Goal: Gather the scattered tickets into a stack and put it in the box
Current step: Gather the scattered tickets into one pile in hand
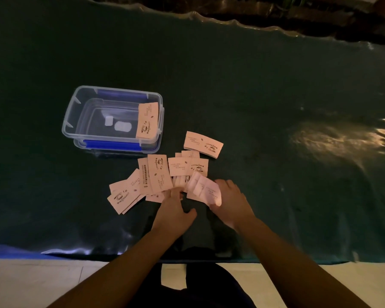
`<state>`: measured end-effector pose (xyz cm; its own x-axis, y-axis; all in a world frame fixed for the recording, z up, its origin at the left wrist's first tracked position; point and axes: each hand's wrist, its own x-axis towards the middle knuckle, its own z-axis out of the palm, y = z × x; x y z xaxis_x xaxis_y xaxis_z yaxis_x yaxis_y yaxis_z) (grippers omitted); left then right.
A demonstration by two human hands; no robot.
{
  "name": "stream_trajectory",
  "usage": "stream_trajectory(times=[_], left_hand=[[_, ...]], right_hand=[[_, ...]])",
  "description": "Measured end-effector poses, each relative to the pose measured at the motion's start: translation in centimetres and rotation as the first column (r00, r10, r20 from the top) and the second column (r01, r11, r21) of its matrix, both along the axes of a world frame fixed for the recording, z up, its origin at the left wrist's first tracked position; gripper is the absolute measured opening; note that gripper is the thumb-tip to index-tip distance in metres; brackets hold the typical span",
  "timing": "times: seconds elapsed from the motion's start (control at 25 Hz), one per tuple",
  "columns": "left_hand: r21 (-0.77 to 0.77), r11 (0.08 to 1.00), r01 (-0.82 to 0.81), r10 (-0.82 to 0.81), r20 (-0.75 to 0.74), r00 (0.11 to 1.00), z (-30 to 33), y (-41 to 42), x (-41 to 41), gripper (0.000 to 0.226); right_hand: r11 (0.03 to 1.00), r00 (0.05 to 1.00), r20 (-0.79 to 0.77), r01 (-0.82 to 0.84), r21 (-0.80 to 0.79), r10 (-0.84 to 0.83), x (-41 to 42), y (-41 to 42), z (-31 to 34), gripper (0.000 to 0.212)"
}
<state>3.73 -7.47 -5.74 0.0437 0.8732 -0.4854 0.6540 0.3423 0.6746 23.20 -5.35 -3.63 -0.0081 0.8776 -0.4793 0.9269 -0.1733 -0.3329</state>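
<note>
Several pale pink coffee tickets point(158, 174) lie scattered and overlapping on a dark green mat. A small neat stack of tickets point(203, 145) sits apart, further back and to the right. The clear plastic box point(76, 112) with blue clips stands open at the left, and one ticket point(147, 121) leans against its right inside wall. My right hand point(230, 203) grips a few blurred tickets point(203, 188) at the near right of the pile. The fingertips of my left hand point(176, 210) rest on tickets at the pile's near edge.
The dark green mat point(265, 112) covers the work surface, with a bright glare patch point(333, 138) at the right. Its near edge ends at a pale tiled floor point(31, 283). Beyond the wavy far edge is dark ground point(276, 12).
</note>
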Motion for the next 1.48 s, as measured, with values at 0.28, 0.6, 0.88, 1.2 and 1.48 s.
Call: stream_trajectory(times=[0.28,0.6,0.88,1.2,1.48], left_hand=[[0.241,0.930,0.278,-0.188,-0.337,0.922,1.5,6.2,-0.5,0.063],[0.013,0.890,0.455,-0.390,-0.493,0.778,1.4,11.9,-1.6,0.080],[0.060,0.905,0.420,-0.405,-0.175,0.897,0.7,10.6,-0.1,0.080],[0.343,0.866,0.364,-0.294,-0.239,0.925,1.0,6.1,0.1,0.049],[0.053,0.843,0.535,-0.474,-0.397,0.786,-0.7,1.5,1.6,0.060]], right_hand=[[0.996,0.996,-0.029,0.080,-0.047,-0.082,0.8,1.5,0.7,0.076],[0.999,0.999,-0.023,0.037,0.008,-0.037,0.2,5.6,1.8,0.074],[0.993,0.993,-0.018,-0.114,0.004,0.114,-0.1,7.1,1.3,0.074],[0.989,0.986,0.076,-0.143,-0.043,0.145,-0.8,6.4,-0.2,0.074],[0.977,0.978,-0.066,0.190,-0.096,-0.197,2.8,6.6,-0.7,0.061]])
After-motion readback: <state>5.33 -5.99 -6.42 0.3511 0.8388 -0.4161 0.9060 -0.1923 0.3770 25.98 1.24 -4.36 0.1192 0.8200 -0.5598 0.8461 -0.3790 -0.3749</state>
